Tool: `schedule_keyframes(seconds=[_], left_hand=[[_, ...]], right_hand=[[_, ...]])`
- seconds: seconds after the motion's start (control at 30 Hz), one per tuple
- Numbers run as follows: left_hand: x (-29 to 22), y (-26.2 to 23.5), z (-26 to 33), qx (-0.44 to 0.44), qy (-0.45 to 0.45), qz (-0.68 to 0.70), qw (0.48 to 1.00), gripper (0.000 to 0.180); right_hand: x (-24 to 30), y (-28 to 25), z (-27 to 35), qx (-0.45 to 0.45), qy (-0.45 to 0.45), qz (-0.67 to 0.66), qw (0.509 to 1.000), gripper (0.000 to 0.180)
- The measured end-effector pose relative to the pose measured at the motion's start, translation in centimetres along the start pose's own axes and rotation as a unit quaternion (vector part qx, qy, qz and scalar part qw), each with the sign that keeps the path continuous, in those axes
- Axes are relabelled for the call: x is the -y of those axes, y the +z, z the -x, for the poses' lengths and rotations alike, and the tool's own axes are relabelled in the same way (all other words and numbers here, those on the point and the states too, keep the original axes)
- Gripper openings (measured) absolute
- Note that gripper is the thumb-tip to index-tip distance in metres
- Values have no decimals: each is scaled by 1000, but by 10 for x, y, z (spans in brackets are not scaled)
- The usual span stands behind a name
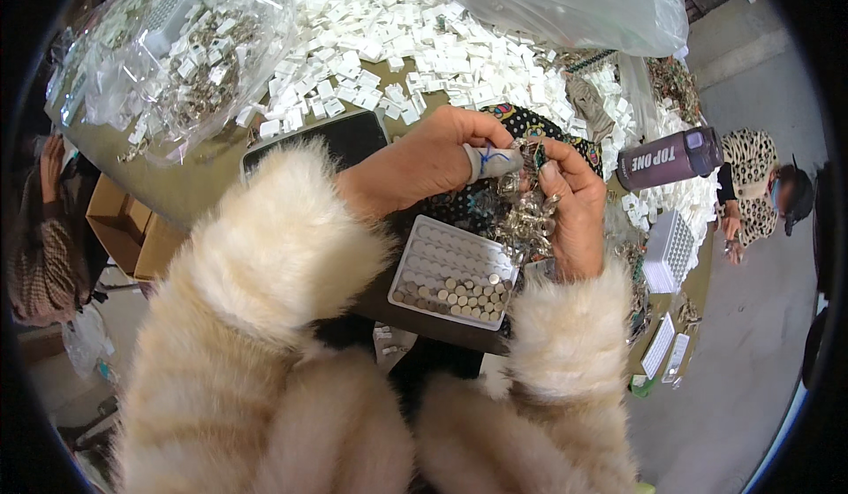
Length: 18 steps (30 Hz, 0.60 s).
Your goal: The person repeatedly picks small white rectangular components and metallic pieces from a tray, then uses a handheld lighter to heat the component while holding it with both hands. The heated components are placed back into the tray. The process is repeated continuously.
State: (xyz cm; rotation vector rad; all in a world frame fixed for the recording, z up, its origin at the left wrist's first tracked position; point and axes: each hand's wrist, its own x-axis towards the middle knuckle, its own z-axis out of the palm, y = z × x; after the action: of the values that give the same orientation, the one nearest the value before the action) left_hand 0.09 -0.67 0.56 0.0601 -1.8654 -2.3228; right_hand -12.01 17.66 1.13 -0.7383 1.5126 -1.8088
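Observation:
My left hand (424, 160) is closed in a pinch, its thumb wrapped in a pale finger cover (492, 162) tied with blue thread. What its fingertips hold is too small to make out. Touching them from the other side, my right hand (579, 207) is closed round a dangling bunch of shiny metal pieces (527, 220). Just below the hands sits a white ridged tray (442, 236), with small round silver discs (468, 300) gathered in its near part. A black cloth with colourful patterns (530, 123) lies behind the bunch.
Loose white plastic pieces (353, 43) heap across the far table, beside clear plastic bags (565, 3). A dark flat device (331, 140) lies left of my hands. Rightward are a purple bottle (662, 160) and a white grid tray (669, 251). People (751, 171) are at both sides.

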Motion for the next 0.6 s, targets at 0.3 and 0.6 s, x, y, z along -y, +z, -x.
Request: schedule_keyframes(seconds=[0.3, 0.6], left_hand=[[6, 11, 1, -153, 167, -213, 950, 7], [11, 18, 1, -156, 133, -173, 963, 9]], right_hand=[[-2, 4, 1, -29, 11, -36, 999, 33], [-5, 0, 2, -13, 21, -39, 999, 29]])
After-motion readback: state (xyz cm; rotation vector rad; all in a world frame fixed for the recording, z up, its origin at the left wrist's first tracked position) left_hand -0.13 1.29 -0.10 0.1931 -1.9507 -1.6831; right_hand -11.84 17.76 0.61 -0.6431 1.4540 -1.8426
